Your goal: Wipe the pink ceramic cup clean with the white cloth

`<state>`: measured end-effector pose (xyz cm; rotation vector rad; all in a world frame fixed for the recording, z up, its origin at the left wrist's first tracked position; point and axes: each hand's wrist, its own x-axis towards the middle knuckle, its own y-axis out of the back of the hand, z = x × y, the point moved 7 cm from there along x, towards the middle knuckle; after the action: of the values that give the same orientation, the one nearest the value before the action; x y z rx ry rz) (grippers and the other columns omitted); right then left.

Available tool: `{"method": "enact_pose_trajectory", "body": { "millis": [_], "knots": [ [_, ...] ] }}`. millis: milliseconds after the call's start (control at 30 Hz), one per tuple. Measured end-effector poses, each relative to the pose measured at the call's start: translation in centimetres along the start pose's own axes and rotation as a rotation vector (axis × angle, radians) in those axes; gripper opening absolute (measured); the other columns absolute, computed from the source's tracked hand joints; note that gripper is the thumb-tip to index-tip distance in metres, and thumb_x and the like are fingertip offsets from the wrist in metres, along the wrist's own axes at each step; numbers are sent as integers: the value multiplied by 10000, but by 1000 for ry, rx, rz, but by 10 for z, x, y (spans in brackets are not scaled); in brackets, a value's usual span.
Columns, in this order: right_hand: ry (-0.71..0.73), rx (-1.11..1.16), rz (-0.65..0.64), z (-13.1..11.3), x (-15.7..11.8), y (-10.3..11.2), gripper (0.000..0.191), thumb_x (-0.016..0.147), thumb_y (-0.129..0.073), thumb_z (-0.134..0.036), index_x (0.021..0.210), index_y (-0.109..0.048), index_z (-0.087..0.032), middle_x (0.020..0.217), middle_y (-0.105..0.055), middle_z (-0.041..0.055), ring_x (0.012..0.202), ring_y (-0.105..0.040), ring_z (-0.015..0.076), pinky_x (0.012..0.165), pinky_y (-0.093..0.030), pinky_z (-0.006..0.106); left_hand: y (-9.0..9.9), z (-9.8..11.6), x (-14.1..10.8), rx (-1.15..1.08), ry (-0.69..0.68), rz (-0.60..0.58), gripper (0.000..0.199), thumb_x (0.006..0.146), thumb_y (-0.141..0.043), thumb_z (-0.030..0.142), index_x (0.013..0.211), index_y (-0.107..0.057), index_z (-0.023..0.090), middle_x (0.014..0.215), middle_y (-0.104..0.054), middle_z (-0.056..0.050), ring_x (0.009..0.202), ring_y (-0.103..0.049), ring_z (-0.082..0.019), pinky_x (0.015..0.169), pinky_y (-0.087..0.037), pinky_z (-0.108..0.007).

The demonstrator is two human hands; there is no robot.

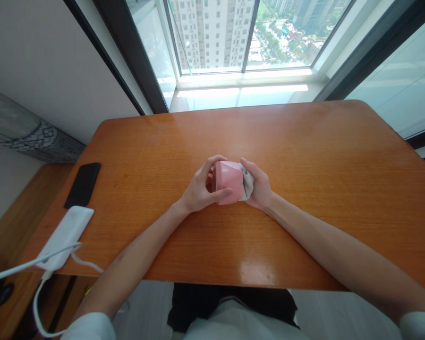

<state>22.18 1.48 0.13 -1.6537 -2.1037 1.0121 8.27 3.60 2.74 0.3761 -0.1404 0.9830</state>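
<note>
A small pink cup-like container [229, 179] is held on its side above the middle of the wooden table [304, 146]. My left hand [203, 186] grips it around its left end, with the thumb along the near side. Against its right end my right hand [259, 184] presses a crumpled whitish cloth or tissue [247, 183], thumb on top. The right hand's other fingers are hidden behind the cloth. What is inside the container cannot be seen.
A black phone [82, 185] lies at the table's left edge. Nearer me is a white power bank [66, 238] with white cables [31, 269] running off the edge. Beyond the far edge stands a window [244, 38]. A patterned rolled or cushion-like object [38, 132] is at left.
</note>
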Motion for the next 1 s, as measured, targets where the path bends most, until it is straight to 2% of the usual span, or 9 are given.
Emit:
{"method": "enact_pose_trajectory", "body": {
  "millis": [100,233,333,400,467,533,633,833,1000],
  "knots": [
    [-1,-10,-8,1,-2,-1,447,865,-798,-645,892,-777,-199,827,-823,101,879,-802,315,649,-620,361,0,-3,0,-29,13,-9,832,827,-842,716,1450,-520,269,1176,-702,-74,950,-691,-208,769,-605,-300],
    [-10,45,4,2,-1,-1,440,869,-774,-654,891,-776,-215,826,-825,100,907,-804,335,687,-640,392,-2,-7,-1,-60,4,-28,902,860,-776,790,1545,-482,283,1241,-705,-96,997,-709,-232,821,-610,-332],
    [-1,97,18,-1,1,1,419,858,-788,-639,775,-732,-233,792,-817,93,907,-803,335,706,-644,392,-2,-6,-1,-19,-97,-53,1045,848,-793,798,1675,-362,325,1540,-592,-168,1231,-698,-321,978,-632,-440],
    [0,132,12,-2,3,2,419,869,-780,-635,750,-719,-238,771,-809,83,899,-806,324,724,-644,385,-2,-2,-2,88,-223,-70,1170,786,-869,778,1720,-302,357,1707,-439,-184,1461,-579,-402,1156,-572,-552],
    [-18,163,3,-2,5,3,412,887,-755,-636,804,-746,-232,782,-812,80,904,-809,317,753,-646,384,-3,4,-4,201,-344,-82,1280,717,-938,750,1742,-274,365,1761,-364,-185,1602,-430,-451,1291,-452,-638],
    [-46,180,2,0,5,4,422,900,-733,-641,878,-770,-222,812,-822,82,918,-812,317,780,-649,393,-3,8,-5,267,-414,-81,1285,723,-958,708,1749,-269,356,1768,-344,-193,1644,-369,-465,1333,-389,-672],
    [-62,182,11,1,5,5,448,912,-714,-660,909,-777,-217,827,-828,84,923,-813,318,792,-649,401,-1,11,-4,293,-444,-64,1174,790,-950,619,1735,-310,344,1740,-368,-201,1626,-408,-452,1312,-425,-656],
    [-40,133,25,-1,3,4,427,883,-762,-649,776,-758,-236,754,-802,82,880,-804,316,733,-645,388,-1,16,-3,269,-453,-40,1064,776,-975,563,1655,-425,328,1605,-496,-180,1525,-510,-425,1246,-496,-610],
    [9,73,25,-4,3,0,431,866,-771,-658,835,-773,-228,854,-833,102,970,-809,337,758,-663,404,0,4,-2,91,-183,-12,918,843,-904,591,1592,-453,310,1530,-552,-156,1305,-634,-329,1010,-607,-435]
  ]
}}
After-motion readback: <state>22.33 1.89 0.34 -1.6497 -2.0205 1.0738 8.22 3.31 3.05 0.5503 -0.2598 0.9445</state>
